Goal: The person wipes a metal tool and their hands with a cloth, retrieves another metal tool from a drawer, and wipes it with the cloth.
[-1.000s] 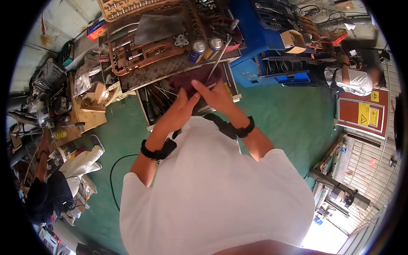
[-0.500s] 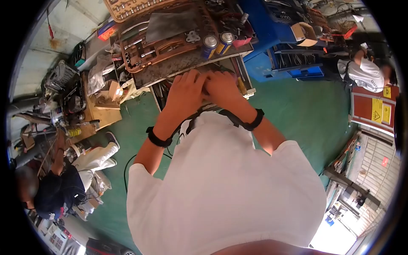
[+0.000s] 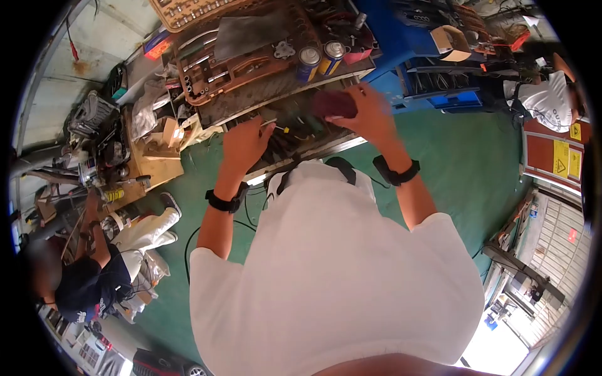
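My left hand (image 3: 246,145) is closed over the left side of an open drawer (image 3: 307,152), with a thin pale tool at its fingertips. Dark-handled tools lie in the drawer beside it. On the right, my right hand (image 3: 371,116) grips a dark red cloth (image 3: 335,104) above the drawer's right end; motion blurs this hand a little. Behind the drawer, an orange-brown socket case (image 3: 241,74) rests on the worktop, and two spray cans (image 3: 308,62) stand near its front edge.
A blue tool cabinet (image 3: 392,88) stands at the right, an open cardboard box (image 3: 450,42) on it. One person (image 3: 94,276) is at the lower left by a cluttered bench (image 3: 141,172); another person (image 3: 547,100) is at the far right. A black cable lies on the green floor.
My hands were together over the drawer and have moved apart, the right one rightward with the red cloth. The left hand now shows a thin tool at its fingers.
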### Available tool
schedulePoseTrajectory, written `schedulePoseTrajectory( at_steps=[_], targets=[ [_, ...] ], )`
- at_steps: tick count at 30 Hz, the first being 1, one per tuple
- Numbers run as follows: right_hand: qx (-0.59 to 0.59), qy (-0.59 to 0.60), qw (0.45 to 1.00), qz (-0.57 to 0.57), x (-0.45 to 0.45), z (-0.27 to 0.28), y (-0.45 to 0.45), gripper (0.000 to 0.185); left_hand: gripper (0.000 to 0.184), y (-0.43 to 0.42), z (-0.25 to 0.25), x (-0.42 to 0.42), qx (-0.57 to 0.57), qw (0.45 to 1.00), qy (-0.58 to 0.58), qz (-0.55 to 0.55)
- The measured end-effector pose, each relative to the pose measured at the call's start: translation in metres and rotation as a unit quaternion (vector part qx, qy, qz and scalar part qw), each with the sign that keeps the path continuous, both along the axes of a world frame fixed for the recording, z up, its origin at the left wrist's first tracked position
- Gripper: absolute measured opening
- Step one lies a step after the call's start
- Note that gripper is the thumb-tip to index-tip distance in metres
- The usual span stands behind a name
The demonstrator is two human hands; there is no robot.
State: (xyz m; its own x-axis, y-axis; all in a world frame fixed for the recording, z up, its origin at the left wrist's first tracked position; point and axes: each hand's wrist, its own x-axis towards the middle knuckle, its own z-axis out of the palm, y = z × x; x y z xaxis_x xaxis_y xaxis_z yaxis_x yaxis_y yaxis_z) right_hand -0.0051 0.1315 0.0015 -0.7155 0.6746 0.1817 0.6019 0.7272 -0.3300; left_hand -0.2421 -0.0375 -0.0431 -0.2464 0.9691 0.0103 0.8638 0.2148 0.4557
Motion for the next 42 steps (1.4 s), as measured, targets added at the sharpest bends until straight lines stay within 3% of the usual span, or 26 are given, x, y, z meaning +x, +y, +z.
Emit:
schedulePoseTrajectory(
  at_steps=[5, 7, 8, 10, 11, 13, 14, 16, 20, 22, 23, 24, 26, 27, 28, 30, 31, 33, 35, 37, 40, 42],
  targets=[
    [0.02, 0.116, 0.993, 0.025, -0.035, 0.008, -0.029, 0.055, 0.032, 0.007, 0.01, 0.029, -0.024, 0.989, -0.139, 0.039],
    [0.121, 0.135, 0.983, 0.025, -0.05, 0.007, -0.04, 0.057, 0.022, 0.012, 0.0, 0.04, 0.063, 0.945, -0.3, 0.113],
    [0.123, 0.137, 0.983, 0.024, -0.055, 0.0, -0.041, 0.057, 0.022, 0.014, 0.002, 0.047, 0.065, 0.946, -0.298, 0.111],
    [0.035, 0.345, 0.938, -0.03, -0.067, -0.017, -0.043, 0.059, 0.02, 0.017, 0.01, 0.062, 0.203, 0.899, -0.366, 0.127],
    [0.031, 0.344, 0.938, -0.03, -0.074, -0.021, -0.044, 0.059, 0.018, 0.017, 0.007, 0.071, 0.186, 0.885, -0.411, 0.118],
    [-0.133, 0.539, 0.83, -0.061, -0.089, -0.019, -0.046, 0.06, 0.018, 0.023, 0.011, 0.084, 0.204, 0.881, -0.415, 0.101],
    [-0.135, 0.539, 0.829, -0.054, -0.093, -0.013, -0.046, 0.06, 0.018, 0.028, 0.014, 0.085, 0.226, 0.877, -0.417, 0.079],
    [-0.374, 0.594, 0.709, -0.067, -0.098, 0.007, -0.05, 0.055, 0.018, 0.03, 0.016, 0.081, 0.234, 0.871, -0.425, 0.079],
    [-0.413, 0.489, 0.768, -0.01, -0.071, -0.007, -0.04, 0.053, 0.026, 0.022, 0.024, 0.066, 0.172, 0.902, -0.396, 0.012],
    [-0.327, 0.49, 0.807, 0.053, -0.058, -0.011, -0.038, 0.048, 0.027, 0.019, 0.034, 0.059, 0.169, 0.909, -0.38, -0.007],
    [-0.319, 0.549, 0.773, 0.015, -0.056, -0.013, -0.041, 0.049, 0.028, 0.017, 0.039, 0.057, 0.177, 0.911, -0.37, -0.038],
    [-0.323, 0.547, 0.772, 0.017, -0.055, -0.004, -0.042, 0.049, 0.029, 0.014, 0.04, 0.056, 0.187, 0.912, -0.359, -0.068],
    [-0.32, 0.586, 0.741, 0.072, -0.053, 0.018, -0.039, 0.055, 0.031, 0.009, 0.039, 0.05, 0.163, 0.914, -0.364, -0.08],
    [-0.233, 0.56, 0.789, 0.099, -0.052, 0.021, -0.033, 0.057, 0.032, 0.008, 0.039, 0.046, 0.139, 0.914, -0.368, -0.099],
    [-0.23, 0.56, 0.79, 0.097, -0.047, 0.026, -0.029, 0.057, 0.032, 0.007, 0.041, 0.043, 0.139, 0.913, -0.369, -0.103],
    [-0.194, 0.428, 0.865, 0.177, -0.038, 0.043, -0.023, 0.054, 0.022, 0.003, 0.049, 0.037, 0.119, 0.909, -0.38, -0.124],
    [-0.193, 0.408, 0.873, 0.186, -0.034, 0.048, -0.021, 0.052, 0.022, 0.002, 0.052, 0.031, 0.118, 0.908, -0.381, -0.127],
    [-0.228, 0.364, 0.882, 0.193, -0.024, 0.059, -0.019, 0.053, 0.011, 0.0, 0.059, 0.018, 0.027, 0.941, -0.312, -0.126],
    [-0.265, 0.319, 0.887, 0.201, -0.014, 0.061, -0.018, 0.054, 0.017, 0.0, 0.065, 0.011, 0.049, 0.944, -0.289, -0.154],
    [-0.215, 0.294, 0.898, 0.248, -0.006, 0.058, -0.013, 0.057, 0.026, 0.0, 0.066, 0.008, 0.073, 0.945, -0.263, -0.18],
    [-0.241, 0.284, 0.902, 0.217, 0.009, 0.059, -0.015, 0.059, 0.031, -0.009, 0.065, 0.005, 0.096, 0.945, -0.26, -0.177],
    [-0.245, 0.336, 0.885, 0.211, 0.025, 0.054, -0.002, 0.059, 0.028, -0.016, 0.063, -0.005, 0.068, 0.974, -0.171, -0.131]
  ],
)
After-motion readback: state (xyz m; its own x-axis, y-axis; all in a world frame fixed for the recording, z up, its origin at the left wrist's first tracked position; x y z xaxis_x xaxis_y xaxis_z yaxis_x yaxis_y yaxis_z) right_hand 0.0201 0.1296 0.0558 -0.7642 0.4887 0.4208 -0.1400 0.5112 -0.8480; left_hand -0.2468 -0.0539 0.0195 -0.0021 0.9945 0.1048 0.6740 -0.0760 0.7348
